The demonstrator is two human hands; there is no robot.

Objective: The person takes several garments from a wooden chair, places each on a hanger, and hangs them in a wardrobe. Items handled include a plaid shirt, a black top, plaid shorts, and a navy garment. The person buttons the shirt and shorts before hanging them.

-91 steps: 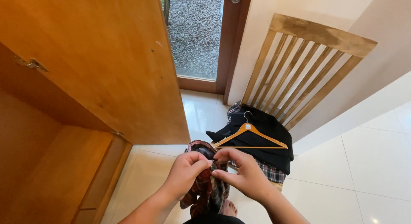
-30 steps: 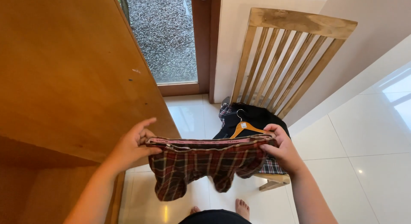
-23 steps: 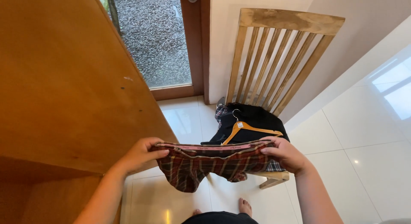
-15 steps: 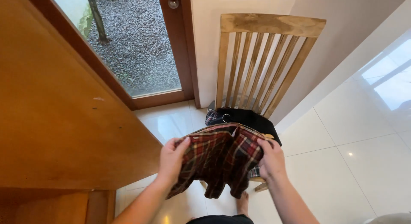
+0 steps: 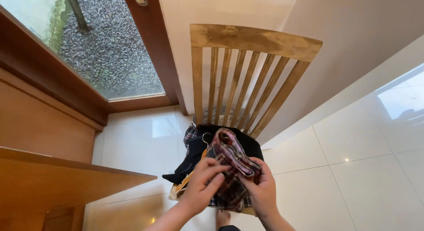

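Note:
Both hands hold a folded pair of dark red plaid shorts (image 5: 232, 157) just above the seat of a wooden slat-back chair (image 5: 247, 41). My left hand (image 5: 202, 187) grips the near left side of the bundle. My right hand (image 5: 261, 189) clasps its right side, thumb on top. Under the shorts, on the seat, lies a black garment (image 5: 193, 160) on a wooden hanger with a metal hook (image 5: 206, 136); the hanger is mostly hidden. A second plaid cloth (image 5: 190, 133) peeks out at the seat's back left.
An open wooden cupboard door (image 5: 57, 178) juts in from the left. A wood-framed glass door (image 5: 101, 50) shows gravel outside. White glossy floor tiles (image 5: 353, 178) spread to the right, and a white wall stands behind the chair. My bare toes (image 5: 223, 218) show below.
The shorts, held spread by the waistband a second ago, are now folded into a compact bundle. Both hands came together and moved over the chair seat; my view swung right, away from the cupboard.

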